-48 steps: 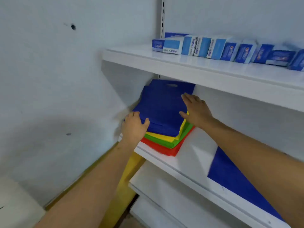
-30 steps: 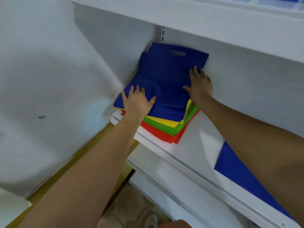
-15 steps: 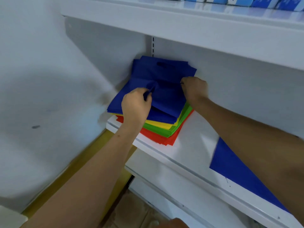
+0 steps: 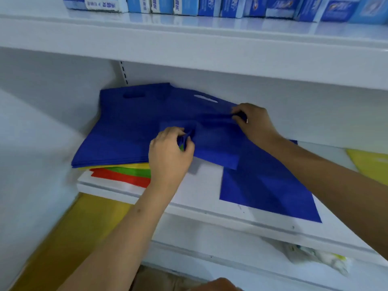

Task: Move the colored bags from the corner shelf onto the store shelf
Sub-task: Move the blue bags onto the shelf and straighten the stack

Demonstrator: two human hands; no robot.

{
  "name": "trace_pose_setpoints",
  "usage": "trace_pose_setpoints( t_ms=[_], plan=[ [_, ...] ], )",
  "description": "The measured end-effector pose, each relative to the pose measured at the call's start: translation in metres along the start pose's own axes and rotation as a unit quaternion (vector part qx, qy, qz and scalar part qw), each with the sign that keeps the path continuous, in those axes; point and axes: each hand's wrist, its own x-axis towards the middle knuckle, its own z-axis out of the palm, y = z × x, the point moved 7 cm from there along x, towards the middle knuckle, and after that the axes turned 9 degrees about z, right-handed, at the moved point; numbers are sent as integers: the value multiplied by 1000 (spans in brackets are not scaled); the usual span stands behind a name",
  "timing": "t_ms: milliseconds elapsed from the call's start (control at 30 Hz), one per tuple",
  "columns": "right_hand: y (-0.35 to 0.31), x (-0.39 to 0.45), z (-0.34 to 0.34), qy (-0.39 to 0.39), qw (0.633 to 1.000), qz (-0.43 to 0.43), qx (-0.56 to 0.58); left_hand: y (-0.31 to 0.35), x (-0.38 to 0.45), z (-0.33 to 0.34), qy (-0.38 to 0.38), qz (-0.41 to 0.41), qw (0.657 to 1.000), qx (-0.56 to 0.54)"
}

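A stack of flat bags (image 4: 126, 131) lies in the left corner of the white middle shelf (image 4: 201, 192): blue ones on top, then yellow (image 4: 126, 165), green (image 4: 130, 171) and red (image 4: 117, 177) edges below. My left hand (image 4: 170, 156) and my right hand (image 4: 254, 122) each pinch the top blue bag (image 4: 212, 139), which hangs off the stack to the right with its handle cutout showing. Another blue bag (image 4: 266, 185) lies flat on the shelf to the right. A yellow bag (image 4: 371, 162) lies at the far right edge.
Blue and white boxes (image 4: 189, 5) line the upper shelf (image 4: 189, 38). A white wall (image 4: 31, 133) closes the left side. A lower shelf (image 4: 231, 248) holds a crumpled plastic packet (image 4: 315, 255). A yellow band (image 4: 69, 238) runs along the lower left.
My hands went from lying flat on the stack to pinching the top blue bag, and have dragged it to the right, partly off the stack. The view shifted right.
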Motion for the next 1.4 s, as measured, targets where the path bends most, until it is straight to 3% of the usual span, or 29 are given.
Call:
trace_pose_setpoints(
  t_ms=[300, 567, 867, 1100, 1267, 1400],
  plan=[
    [126, -57, -60, -24, 995, 94, -24, 94, -55, 98, -125, 43, 991, 8],
    [194, -84, -50, -89, 988, 108, -69, 118, -98, 143, -225, 72, 970, 53],
    [226, -94, -35, -154, 958, 215, -114, 81, -98, 155, -329, -73, 938, 83],
    [221, -89, -28, -149, 939, 292, -105, 87, -96, 164, -336, -77, 938, 43],
    [194, -72, -29, -158, 899, 297, -282, 77, -90, 154, -332, -87, 939, 6],
    [125, -33, -3, -142, 955, 187, -178, 67, -63, 112, -232, -58, 971, -17]
  ],
)
